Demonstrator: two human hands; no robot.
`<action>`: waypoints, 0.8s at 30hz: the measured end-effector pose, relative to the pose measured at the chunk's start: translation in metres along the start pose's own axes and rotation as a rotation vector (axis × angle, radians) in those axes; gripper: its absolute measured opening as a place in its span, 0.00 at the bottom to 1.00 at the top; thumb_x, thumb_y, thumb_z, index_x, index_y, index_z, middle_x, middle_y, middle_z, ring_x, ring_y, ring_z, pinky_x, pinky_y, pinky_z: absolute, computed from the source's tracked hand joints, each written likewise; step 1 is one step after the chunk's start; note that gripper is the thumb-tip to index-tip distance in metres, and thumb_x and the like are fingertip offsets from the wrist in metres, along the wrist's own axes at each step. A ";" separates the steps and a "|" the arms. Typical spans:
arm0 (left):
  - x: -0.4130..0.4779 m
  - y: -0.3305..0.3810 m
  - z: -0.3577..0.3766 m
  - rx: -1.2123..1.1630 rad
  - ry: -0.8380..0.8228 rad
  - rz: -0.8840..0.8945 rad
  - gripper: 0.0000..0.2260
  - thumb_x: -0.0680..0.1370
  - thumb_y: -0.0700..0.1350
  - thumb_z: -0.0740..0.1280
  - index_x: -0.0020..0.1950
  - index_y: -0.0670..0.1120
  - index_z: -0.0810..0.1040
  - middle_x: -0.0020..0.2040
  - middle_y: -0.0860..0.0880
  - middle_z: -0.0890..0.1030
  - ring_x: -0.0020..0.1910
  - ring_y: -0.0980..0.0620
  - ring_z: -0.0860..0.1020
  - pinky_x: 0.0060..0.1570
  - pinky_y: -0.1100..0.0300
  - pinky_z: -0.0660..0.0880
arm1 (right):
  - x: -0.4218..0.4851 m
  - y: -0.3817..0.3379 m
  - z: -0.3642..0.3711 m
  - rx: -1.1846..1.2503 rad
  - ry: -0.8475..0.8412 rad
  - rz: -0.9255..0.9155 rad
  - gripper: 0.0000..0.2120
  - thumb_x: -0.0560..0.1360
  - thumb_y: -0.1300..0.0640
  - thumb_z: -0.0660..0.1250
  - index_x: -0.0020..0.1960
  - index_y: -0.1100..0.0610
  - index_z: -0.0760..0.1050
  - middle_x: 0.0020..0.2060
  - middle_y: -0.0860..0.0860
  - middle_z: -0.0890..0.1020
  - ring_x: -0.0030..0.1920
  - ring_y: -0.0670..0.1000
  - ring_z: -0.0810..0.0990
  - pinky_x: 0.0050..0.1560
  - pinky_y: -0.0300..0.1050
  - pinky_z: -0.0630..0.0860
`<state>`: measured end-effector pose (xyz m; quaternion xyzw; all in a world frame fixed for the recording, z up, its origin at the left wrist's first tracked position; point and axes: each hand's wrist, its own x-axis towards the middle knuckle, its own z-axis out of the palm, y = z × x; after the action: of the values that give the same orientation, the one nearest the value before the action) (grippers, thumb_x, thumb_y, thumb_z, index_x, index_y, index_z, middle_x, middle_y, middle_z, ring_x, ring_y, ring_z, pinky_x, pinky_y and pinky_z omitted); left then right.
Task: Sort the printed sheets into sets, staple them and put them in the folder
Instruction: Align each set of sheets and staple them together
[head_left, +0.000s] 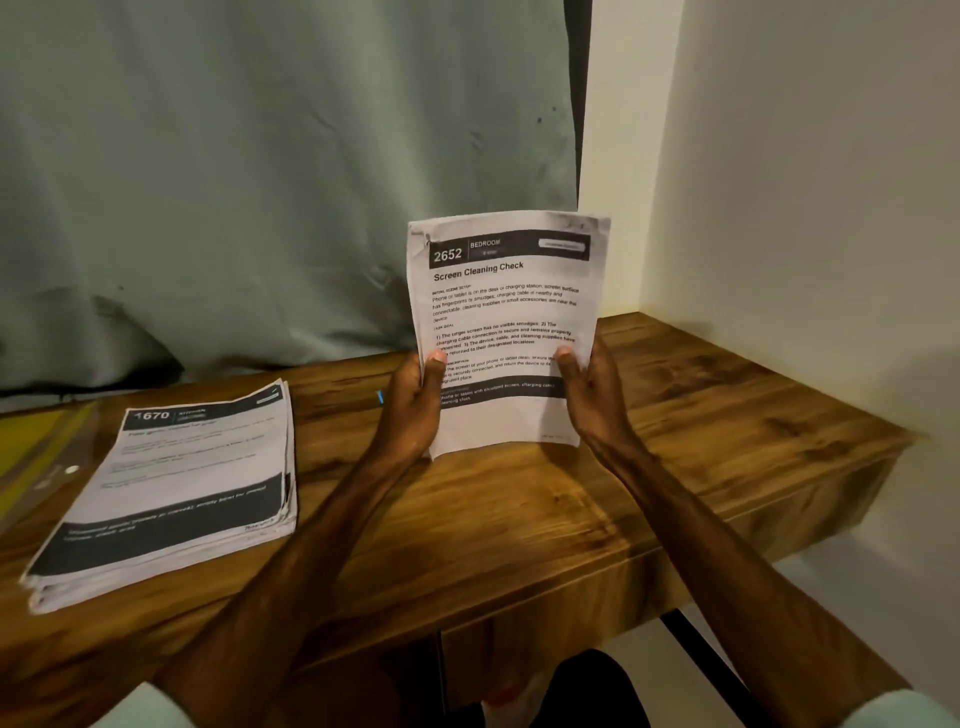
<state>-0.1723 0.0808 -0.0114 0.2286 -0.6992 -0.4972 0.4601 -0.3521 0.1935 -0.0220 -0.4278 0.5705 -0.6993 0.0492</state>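
While the stack lies leftward, left hand and right hand grip upright sheets.

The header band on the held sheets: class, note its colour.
The header band of the held sheets is black with white lettering; the head view shows it best.

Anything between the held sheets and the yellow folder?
Yes. The stack lies flat on the desk between them, just right of the folder at the left edge. The left hand and right hand hold the sheets upright; lifted, they could likely pass over it.
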 end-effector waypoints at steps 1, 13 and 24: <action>0.000 0.000 0.002 0.000 0.009 0.006 0.17 0.86 0.52 0.58 0.64 0.42 0.78 0.56 0.48 0.86 0.53 0.51 0.85 0.52 0.55 0.83 | 0.000 -0.001 0.001 0.008 0.000 0.007 0.17 0.85 0.54 0.60 0.71 0.58 0.68 0.60 0.52 0.82 0.56 0.48 0.83 0.50 0.41 0.83; 0.014 0.007 0.016 -0.028 0.084 0.049 0.19 0.87 0.53 0.56 0.62 0.42 0.80 0.54 0.47 0.86 0.51 0.51 0.86 0.50 0.53 0.83 | 0.015 -0.014 0.003 -0.031 0.039 0.042 0.12 0.86 0.54 0.54 0.65 0.58 0.70 0.51 0.45 0.81 0.43 0.34 0.82 0.39 0.29 0.77; 0.009 -0.015 0.019 0.067 0.068 0.050 0.21 0.87 0.54 0.55 0.64 0.40 0.79 0.57 0.45 0.85 0.51 0.52 0.85 0.48 0.56 0.83 | 0.003 0.007 0.004 -0.144 0.060 -0.003 0.13 0.86 0.53 0.56 0.66 0.57 0.71 0.57 0.49 0.81 0.53 0.43 0.82 0.53 0.44 0.82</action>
<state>-0.1952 0.0774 -0.0230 0.2432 -0.7049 -0.4538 0.4879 -0.3543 0.1862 -0.0268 -0.4099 0.6199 -0.6691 0.0000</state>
